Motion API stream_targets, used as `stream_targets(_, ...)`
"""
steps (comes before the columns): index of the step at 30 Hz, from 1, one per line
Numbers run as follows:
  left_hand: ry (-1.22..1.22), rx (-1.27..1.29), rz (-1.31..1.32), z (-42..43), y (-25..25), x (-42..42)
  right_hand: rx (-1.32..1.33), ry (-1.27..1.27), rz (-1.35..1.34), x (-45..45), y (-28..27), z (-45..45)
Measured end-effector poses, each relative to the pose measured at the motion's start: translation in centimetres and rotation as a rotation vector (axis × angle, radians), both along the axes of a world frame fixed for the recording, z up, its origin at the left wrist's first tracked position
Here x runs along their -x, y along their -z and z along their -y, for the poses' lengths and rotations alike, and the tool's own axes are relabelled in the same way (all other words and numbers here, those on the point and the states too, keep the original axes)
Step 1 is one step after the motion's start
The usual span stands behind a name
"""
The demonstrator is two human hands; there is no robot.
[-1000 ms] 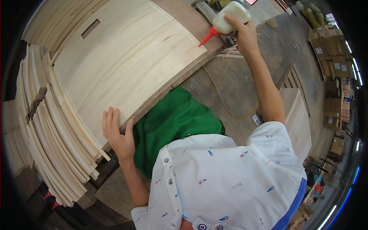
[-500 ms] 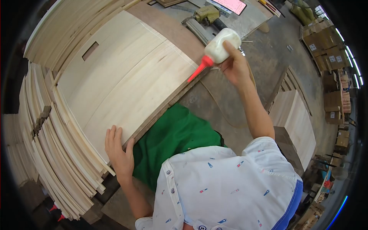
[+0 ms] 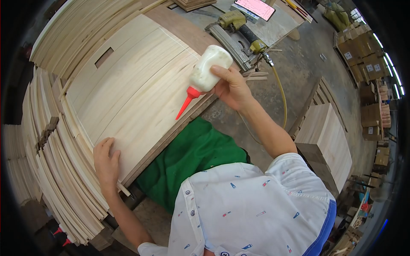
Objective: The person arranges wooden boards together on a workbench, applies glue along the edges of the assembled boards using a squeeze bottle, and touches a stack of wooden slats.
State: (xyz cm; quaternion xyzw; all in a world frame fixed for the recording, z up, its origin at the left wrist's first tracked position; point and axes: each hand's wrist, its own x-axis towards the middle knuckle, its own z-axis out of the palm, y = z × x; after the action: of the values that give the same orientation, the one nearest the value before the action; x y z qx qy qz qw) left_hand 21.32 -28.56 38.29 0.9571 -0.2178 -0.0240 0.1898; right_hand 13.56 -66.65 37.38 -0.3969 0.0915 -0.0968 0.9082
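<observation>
My right hand is closed round a white glue bottle, tilted with its red nozzle pointing down over the wooden panel. The nozzle tip is above the panel's near part; whether it touches is hard to tell. My left hand rests at the panel's left near corner, fingers slightly bent and thumb apart, holding nothing. The pale panel has a rectangular slot near its far left side.
Stacked wood strips stand left of the panel, with more boards behind. A nail gun with a yellow hose lies beyond, near a phone. Stacked boards and cardboard boxes are at right.
My right hand has brought the glue bottle left and toward me, from the panel's far right corner. My left hand has slid left along the panel to its corner.
</observation>
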Motion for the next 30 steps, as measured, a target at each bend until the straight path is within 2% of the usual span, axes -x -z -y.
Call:
stream_targets(7,-0.022,0.000,-0.032,-0.6,0.0,-0.7,0.049,-0.069,-0.038,-0.6,-1.4,-3.2)
stream_targets(10,0.097,0.076,0.074,-2.3,1.5,-1.4,0.153,-0.053,-0.070,-1.0,-1.4,-5.4)
stream_targets(13,0.158,0.079,0.098,-3.4,2.1,-2.4,0.182,-0.153,-0.043,-1.6,-1.5,-8.8)
stream_targets(21,0.101,0.186,-0.025,-3.7,1.8,-2.4,0.211,-0.341,0.012,-2.8,-1.0,-18.0)
stream_targets(30,0.170,0.244,-0.041,-3.9,2.4,-3.0,0.292,-0.327,0.014,-3.3,0.9,-23.3)
